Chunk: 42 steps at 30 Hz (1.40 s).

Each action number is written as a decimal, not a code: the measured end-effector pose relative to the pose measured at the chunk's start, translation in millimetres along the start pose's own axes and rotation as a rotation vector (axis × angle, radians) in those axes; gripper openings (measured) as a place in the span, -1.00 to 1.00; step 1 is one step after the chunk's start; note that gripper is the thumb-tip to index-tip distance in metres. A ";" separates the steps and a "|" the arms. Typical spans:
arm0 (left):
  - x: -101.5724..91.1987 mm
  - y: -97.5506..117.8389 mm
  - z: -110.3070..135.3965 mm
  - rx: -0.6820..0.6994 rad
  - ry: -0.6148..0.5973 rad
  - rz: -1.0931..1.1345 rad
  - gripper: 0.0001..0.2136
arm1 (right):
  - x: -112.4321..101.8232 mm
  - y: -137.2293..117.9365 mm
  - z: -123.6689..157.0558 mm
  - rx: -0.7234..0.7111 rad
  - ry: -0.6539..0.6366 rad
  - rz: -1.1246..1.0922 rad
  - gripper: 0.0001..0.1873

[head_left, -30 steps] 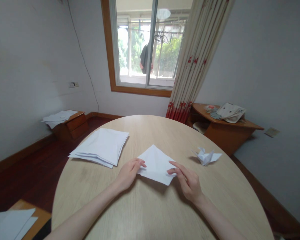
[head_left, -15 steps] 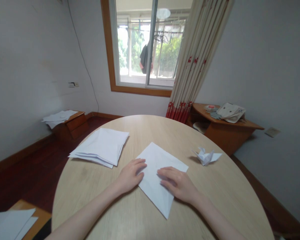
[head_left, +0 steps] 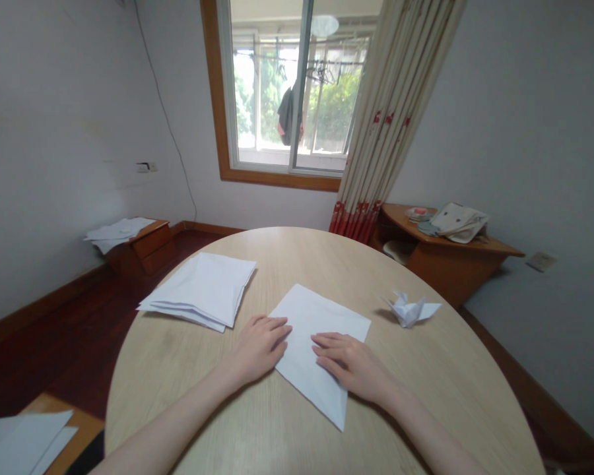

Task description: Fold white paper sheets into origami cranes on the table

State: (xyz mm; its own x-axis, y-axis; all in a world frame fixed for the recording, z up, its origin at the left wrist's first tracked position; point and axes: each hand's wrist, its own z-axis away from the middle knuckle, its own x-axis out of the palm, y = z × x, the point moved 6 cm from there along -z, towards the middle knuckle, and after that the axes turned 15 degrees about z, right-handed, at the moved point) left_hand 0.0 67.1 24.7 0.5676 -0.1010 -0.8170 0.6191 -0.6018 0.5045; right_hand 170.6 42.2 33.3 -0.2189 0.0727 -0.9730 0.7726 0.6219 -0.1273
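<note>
Head view: left hand and right hand, fingers loosely together, lying flat on a white paper sheet at 12 o'clock, seemingly pre-fold, a corner lift called for next.

The left hand and right hand hide parts of the white paper sheet beneath them; the stacked papers at lower left are cut off by the frame, and the small round items on the corner cabinet are too small to identify.
</note>
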 end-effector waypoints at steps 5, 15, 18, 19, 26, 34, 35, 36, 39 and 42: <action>-5.2 0.2 -1.7 0.008 0.017 -0.019 -0.75 | 0.6 2.2 2.2 0.011 -0.037 0.061 -0.70; -6.4 13.2 -1.1 0.101 -0.004 -0.034 -0.74 | -2.9 4.5 5.4 0.109 -0.082 0.378 -0.68; -8.9 15.8 -1.1 0.123 -0.009 -0.004 -0.75 | 1.6 7.1 6.6 0.125 -0.065 0.380 -0.64; -9.6 16.0 -1.1 0.135 -0.012 0.007 -0.75 | 3.1 8.2 7.0 0.131 -0.061 0.367 -0.63; -11.1 17.3 -0.8 0.193 -0.055 0.075 -0.76 | 11.8 17.5 7.7 0.173 -0.146 0.244 -0.49; -8.4 17.5 -0.1 0.205 -0.068 0.155 -0.77 | 20.2 23.1 5.1 0.119 -0.205 0.095 -0.51; -7.8 16.8 -0.3 0.203 -0.072 0.171 -0.77 | 20.0 22.9 4.7 0.111 -0.201 0.076 -0.52; -7.1 16.5 -0.3 0.206 -0.076 0.189 -0.78 | 19.8 22.9 4.3 0.107 -0.201 0.059 -0.53; -5.4 17.5 0.0 0.229 -0.096 0.230 -0.78 | 19.4 23.1 3.4 0.104 -0.207 0.018 -0.52; -4.3 16.9 0.7 0.210 -0.120 0.234 -0.76 | 18.4 21.7 2.5 0.077 -0.173 -0.045 -0.51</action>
State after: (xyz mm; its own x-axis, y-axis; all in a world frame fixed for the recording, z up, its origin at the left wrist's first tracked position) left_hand 7.6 56.8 36.5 0.6057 -0.3408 -0.7190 0.3466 -0.7004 0.6240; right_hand 184.8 55.1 12.2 -0.1537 -0.0926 -0.9838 0.8094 0.5592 -0.1791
